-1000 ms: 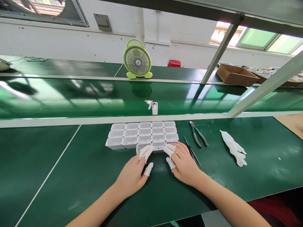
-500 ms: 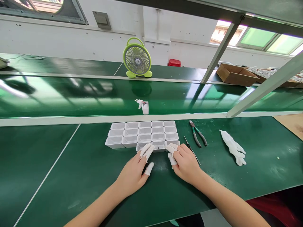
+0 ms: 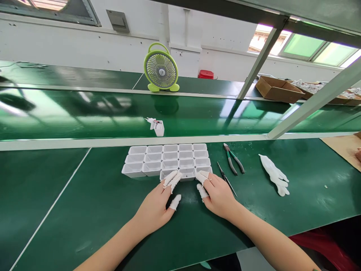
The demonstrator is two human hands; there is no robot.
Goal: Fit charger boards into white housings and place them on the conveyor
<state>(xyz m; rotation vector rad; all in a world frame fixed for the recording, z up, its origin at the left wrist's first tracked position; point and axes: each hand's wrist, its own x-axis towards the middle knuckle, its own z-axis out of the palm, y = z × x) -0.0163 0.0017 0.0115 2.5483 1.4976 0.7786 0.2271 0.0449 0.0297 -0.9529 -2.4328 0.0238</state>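
Small white plastic boxes (image 3: 170,156) stand packed together in rows on the green bench, open side up. My left hand (image 3: 154,207) rests its fingers on the near edge of a front-row box (image 3: 163,174), its thumb spread apart. At the right end of that row, the fingers of my right hand (image 3: 219,194) touch another box (image 3: 209,171), with the thumb lower and slightly apart. White covers wrap several fingertips and both thumbs. Between my hands, a front box (image 3: 187,173) shows its near wall. Beside my right hand lie tweezers (image 3: 227,179) and green-handled pliers (image 3: 234,159).
A white glove (image 3: 275,174) lies to the right. Beyond a pale rail, a box with a white plug (image 3: 158,128) sits on the green belt (image 3: 203,114). Behind stand a green fan (image 3: 161,69) and a cardboard box (image 3: 279,89). A slanted post (image 3: 307,105) crosses at right.
The box with the plug has travelled left along the belt. The view has shifted slightly. My hands keep their place at the front row. Part of another person's hand now shows at the right edge.
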